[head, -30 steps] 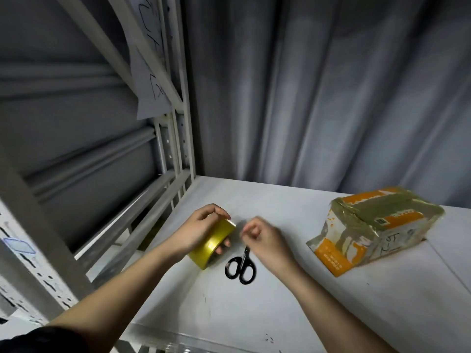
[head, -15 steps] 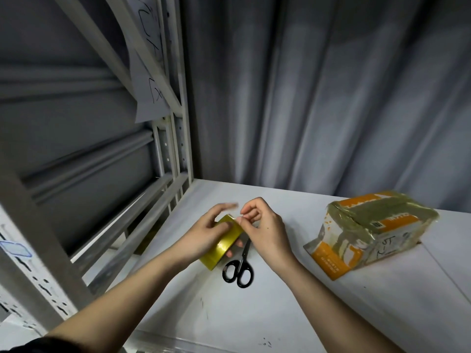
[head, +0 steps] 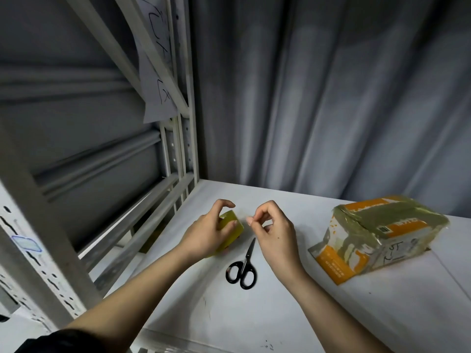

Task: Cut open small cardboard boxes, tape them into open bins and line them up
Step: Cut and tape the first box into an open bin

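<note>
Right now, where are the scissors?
In the head view, the scissors lie on the white shelf, between the two forearms, below the right hand, left of the cardboard box.

The white shelf (head: 293, 314) had a few dark marks on it. Black scissors (head: 243, 266) lay flat near the middle, shut, with the tips pointing away. To the right sat a crumpled orange and white box (head: 377, 235), wrapped in shiny tape, with writing on its side.

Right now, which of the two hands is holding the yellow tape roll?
The left hand grips the tape roll. The right hand only pinches its fingertips together beside the roll, above the scissors.
</note>
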